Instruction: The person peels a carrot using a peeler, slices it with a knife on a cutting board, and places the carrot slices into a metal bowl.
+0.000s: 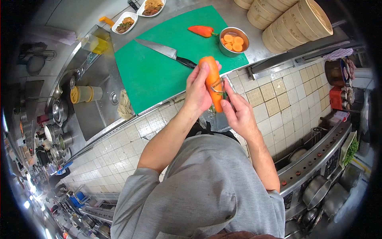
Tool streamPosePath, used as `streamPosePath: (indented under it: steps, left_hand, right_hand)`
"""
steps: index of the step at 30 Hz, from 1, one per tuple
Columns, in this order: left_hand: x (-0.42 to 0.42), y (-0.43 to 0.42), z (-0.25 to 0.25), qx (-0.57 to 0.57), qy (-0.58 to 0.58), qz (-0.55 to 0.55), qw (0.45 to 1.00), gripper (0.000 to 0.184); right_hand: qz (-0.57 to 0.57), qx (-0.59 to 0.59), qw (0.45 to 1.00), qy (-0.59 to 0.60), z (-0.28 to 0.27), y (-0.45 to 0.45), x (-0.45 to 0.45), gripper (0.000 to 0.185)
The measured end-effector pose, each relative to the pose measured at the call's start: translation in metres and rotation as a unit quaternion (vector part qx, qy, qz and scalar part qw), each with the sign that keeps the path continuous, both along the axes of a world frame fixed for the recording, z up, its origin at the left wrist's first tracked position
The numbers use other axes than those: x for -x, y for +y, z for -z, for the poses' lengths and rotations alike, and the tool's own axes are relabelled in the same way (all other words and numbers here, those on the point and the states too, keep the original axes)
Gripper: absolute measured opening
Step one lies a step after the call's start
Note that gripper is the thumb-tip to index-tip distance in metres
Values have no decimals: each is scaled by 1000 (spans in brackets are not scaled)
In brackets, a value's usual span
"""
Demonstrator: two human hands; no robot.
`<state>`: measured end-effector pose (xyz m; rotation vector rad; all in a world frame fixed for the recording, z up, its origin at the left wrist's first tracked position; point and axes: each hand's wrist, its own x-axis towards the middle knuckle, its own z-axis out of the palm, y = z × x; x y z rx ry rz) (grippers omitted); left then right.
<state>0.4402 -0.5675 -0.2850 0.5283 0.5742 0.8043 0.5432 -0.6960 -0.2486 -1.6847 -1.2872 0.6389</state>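
Observation:
My left hand [197, 91] is closed around a thick orange carrot [213, 77], held up in front of the counter's edge. In my right hand [240, 113] is a vegetable peeler [217, 85], its metal head lying across the lower half of the carrot. The fingers partly hide the peeler's handle. Beyond my hands is a green cutting board [155, 79]. A knife [161, 48] with a black handle lies on it, the handle's end near my left hand. A red pepper [201, 30] and a metal bowl [223, 46] of carrot slices [234, 42] are toward the board's right.
Bamboo steamers [294, 28] stand stacked at the right of the counter. Two white dishes [124, 22] of food sit behind the board. Left of it is a sink [89, 115] with a yellow-lidded container [85, 94] and a crumpled cloth [125, 105]. A stove [314, 149] runs along the right.

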Motion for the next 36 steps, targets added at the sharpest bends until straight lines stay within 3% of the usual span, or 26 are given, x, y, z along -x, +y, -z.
streamPosePath:
  steps: [2, 9, 17, 21, 23, 27, 29, 36]
  left_hand:
    - [-3, 10, -2, 51, -9, -34, 998, 51]
    - [5, 34, 9, 53, -6, -52, 997, 53]
    - [8, 0, 5, 13, -28, 44, 999, 55]
    - [2, -4, 3, -16, -27, 35, 999, 54]
    - [-1, 4, -4, 26, -34, 0, 999, 53]
    - [-3, 25, 4, 48, -33, -44, 997, 52]
    - [-2, 31, 6, 61, -26, -48, 997, 52]
    - [2, 18, 1, 23, 37, 2, 999, 47]
  right_hand:
    - [-28, 32, 999, -13, 6, -14, -1, 51]
    - [-66, 110, 992, -2, 21, -50, 3, 52]
    - [16, 45, 998, 45, -8, -6, -7, 50]
    - [16, 13, 1000, 15, -5, 0, -4, 51]
    - [1, 7, 1000, 4, 2, -7, -1, 52]
    - [-35, 41, 998, -15, 16, -38, 3, 53]
    - [-62, 126, 990, -22, 20, -50, 3, 54]
    - [-14, 60, 998, 14, 7, -33, -7, 50]
